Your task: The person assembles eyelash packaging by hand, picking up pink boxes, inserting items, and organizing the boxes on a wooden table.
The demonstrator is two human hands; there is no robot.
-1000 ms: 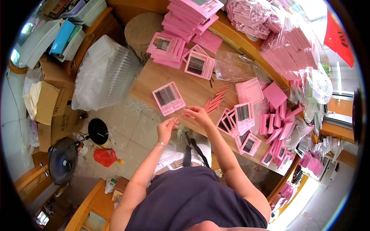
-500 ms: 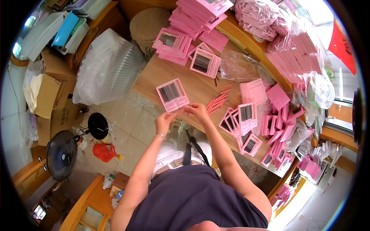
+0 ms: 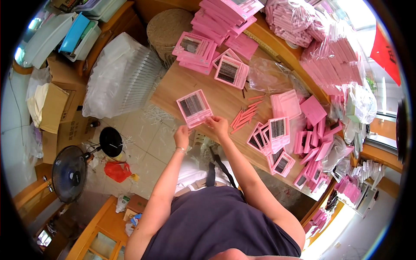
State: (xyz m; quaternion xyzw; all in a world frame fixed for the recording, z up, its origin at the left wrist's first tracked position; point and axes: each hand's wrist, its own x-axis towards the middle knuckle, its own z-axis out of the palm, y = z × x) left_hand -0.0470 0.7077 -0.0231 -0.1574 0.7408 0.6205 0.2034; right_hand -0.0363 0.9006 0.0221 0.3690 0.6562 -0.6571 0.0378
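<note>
A pink-framed eyelash case (image 3: 193,107) with rows of dark lashes under a clear window lies at the table's near left edge. By its near right corner is my right hand (image 3: 218,125), thumb and fingers closed on the case's edge. My left hand (image 3: 182,136) is just below the near left corner, its fingers pressed together; what they pinch, if anything, is too small to make out. To the right of the case lie several orange-pink slim sticks, perhaps tweezers (image 3: 245,118). More lash cases (image 3: 277,129) overlap in a loose pile farther right.
Stacked pink cases (image 3: 195,47) stand at the table's far side, beside a clear plastic bag (image 3: 271,76). Wrapped pink bundles (image 3: 331,58) line the windowsill. On the left are a fan (image 3: 69,174), a red bag (image 3: 117,171) and a large plastic-wrapped stack (image 3: 119,78).
My hands, close together at the case's near edge before, have drawn apart. The left moved slightly left, and the right sits at the corner. The case stays about where it was.
</note>
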